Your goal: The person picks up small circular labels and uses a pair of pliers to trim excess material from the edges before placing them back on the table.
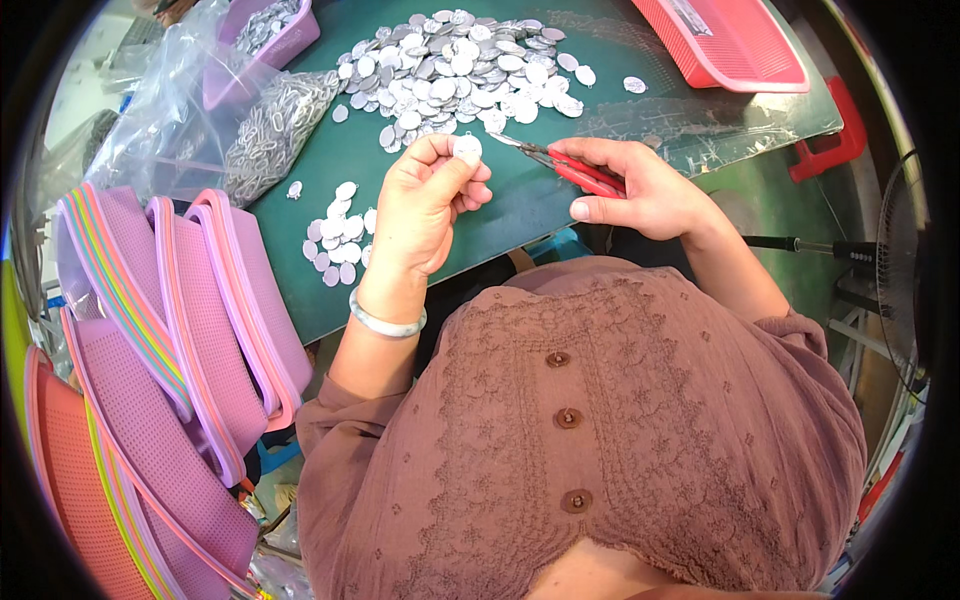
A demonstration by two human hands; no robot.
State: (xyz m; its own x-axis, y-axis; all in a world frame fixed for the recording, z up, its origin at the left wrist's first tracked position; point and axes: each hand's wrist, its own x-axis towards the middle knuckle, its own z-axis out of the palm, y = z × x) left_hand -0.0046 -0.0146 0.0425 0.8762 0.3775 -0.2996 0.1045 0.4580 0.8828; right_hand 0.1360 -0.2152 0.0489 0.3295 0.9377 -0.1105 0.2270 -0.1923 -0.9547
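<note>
My left hand point(425, 205) pinches a small silver oval tag point(467, 149) between thumb and fingers, held up over the green mat point(520, 205). My right hand point(635, 190) grips red-handled snips point(570, 165), their metal tips pointing left and nearly touching the tag. A big heap of the same silver oval tags point(455, 65) lies on the mat beyond both hands. A smaller cluster of tags point(338, 232) rests just left of my left wrist, which wears a pale bangle.
A clear plastic bag point(210, 120) holding metal pieces and a purple tray point(270, 30) sits at upper left. Stacked purple and pink mesh baskets point(190, 350) stand at left. A red tray point(730, 40) lies upper right. A fan point(905, 270) stands at right.
</note>
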